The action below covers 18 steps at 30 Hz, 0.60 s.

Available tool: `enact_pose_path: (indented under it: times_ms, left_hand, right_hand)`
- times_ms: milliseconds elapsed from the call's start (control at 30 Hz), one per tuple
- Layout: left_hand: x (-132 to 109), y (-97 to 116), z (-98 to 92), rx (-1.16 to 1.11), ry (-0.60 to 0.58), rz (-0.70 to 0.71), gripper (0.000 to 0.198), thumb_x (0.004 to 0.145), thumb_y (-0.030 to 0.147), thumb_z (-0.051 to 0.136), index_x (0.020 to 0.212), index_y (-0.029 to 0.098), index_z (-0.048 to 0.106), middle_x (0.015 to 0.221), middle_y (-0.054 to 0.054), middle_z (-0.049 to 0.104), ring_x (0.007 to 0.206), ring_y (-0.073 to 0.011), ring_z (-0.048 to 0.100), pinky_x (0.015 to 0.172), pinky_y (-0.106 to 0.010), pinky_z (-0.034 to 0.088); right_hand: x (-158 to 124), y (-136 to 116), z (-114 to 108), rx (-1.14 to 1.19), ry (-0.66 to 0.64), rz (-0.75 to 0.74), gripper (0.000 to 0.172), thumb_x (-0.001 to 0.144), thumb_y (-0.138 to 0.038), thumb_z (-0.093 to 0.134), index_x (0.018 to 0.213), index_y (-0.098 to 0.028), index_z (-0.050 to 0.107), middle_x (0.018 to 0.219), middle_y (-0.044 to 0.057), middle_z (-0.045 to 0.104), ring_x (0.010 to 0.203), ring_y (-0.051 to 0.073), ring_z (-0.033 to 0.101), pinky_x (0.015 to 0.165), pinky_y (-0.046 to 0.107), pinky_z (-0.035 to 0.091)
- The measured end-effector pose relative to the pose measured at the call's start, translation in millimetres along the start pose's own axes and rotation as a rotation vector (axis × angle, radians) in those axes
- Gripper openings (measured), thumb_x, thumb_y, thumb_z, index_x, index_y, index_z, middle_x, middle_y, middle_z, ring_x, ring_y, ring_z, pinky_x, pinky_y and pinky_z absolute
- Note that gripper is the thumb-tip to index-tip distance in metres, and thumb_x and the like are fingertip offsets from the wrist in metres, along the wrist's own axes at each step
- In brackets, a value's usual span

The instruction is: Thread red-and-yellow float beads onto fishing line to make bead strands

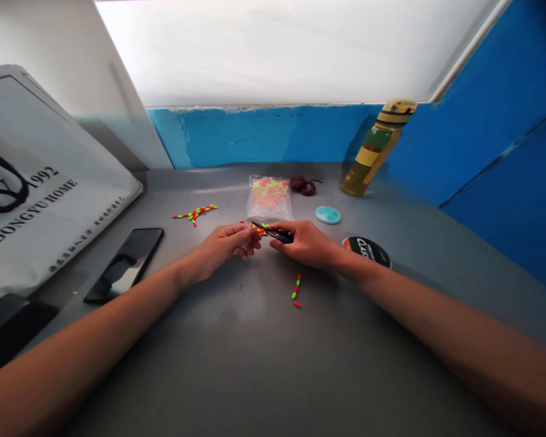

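Above grey desk (236, 370): dark, slender-tipped tool (280, 234), right hand (310, 244) clamped round it; left hand (222, 247) pinched together, contents unclear.

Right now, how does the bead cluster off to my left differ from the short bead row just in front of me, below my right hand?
The bead cluster has more pieces than the bead row.
The cluster branches and overlaps; the row runs in one line, with a lone red piece just apart from its near end.
The cluster lies farther from you than the row.
Both mix red and yellow-green on the gray table.
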<state>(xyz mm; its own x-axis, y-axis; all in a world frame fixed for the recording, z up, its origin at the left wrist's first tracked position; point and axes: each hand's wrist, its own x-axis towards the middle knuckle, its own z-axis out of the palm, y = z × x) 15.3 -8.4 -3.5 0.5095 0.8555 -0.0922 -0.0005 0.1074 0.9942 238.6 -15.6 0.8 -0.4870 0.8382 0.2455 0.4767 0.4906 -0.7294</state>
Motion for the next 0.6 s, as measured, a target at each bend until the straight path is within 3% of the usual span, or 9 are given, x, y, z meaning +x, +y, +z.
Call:
enact_pose_path:
  times_ms: [167,267,367,500,600]
  left_hand:
    - [0.0,0.5,0.6,-0.002,0.001,-0.024,0.029,0.086,0.043,0.067,0.082,0.014,0.068,0.084,-0.005,0.067,0.069,-0.0121,0.057,0.061,-0.024,0.044]
    - [-2.5,-2.0,2.0,0.094,-0.071,-0.002,0.03,0.088,0.043,0.064,0.08,0.014,0.069,0.082,-0.005,0.069,0.068,-0.0126,0.057,0.064,-0.025,0.044]
    - [-6.4,-3.4,4.6,0.213,-0.109,0.037,0.031,0.092,0.042,0.059,0.085,0.015,0.072,0.085,-0.005,0.071,0.073,-0.0129,0.058,0.07,-0.025,0.043]
    - [-9.3,0.1,5.2,0.277,-0.149,0.055,0.029,0.094,0.039,0.058,0.088,0.017,0.076,0.088,-0.005,0.072,0.078,-0.0134,0.058,0.075,-0.025,0.042]
    - [-10.7,3.5,6.2,0.155,-0.141,0.013,0.026,0.092,0.036,0.06,0.088,0.016,0.076,0.092,-0.007,0.073,0.079,-0.0141,0.06,0.075,-0.026,0.044]
  right_hand:
    - [2.5,0.3,-0.6,-0.009,0.046,0.036,0.029,0.084,-0.02,0.062,0.111,-0.017,0.073,0.11,0.006,0.076,0.101,0.022,0.068,0.087,0.032,0.049]
    - [7.5,3.6,-6.8,0.077,0.16,0.251,0.027,0.086,-0.025,0.061,0.108,-0.014,0.071,0.08,0.006,0.073,0.07,0.019,0.066,0.065,0.03,0.051]
    - [11.6,6.9,-12.8,0.197,0.194,0.436,0.028,0.088,-0.028,0.058,0.109,-0.013,0.068,0.053,-0.002,0.054,0.042,0.013,0.05,0.042,0.026,0.041]
    - [13.2,8.6,-13.0,0.145,0.196,0.446,0.027,0.087,-0.029,0.059,0.107,-0.015,0.069,0.049,-0.003,0.049,0.038,0.013,0.047,0.038,0.025,0.038]
    - [13.4,9.1,-11.0,0.164,0.219,0.469,0.029,0.086,-0.029,0.059,0.11,-0.015,0.068,0.05,-0.004,0.049,0.037,0.013,0.046,0.036,0.026,0.038]
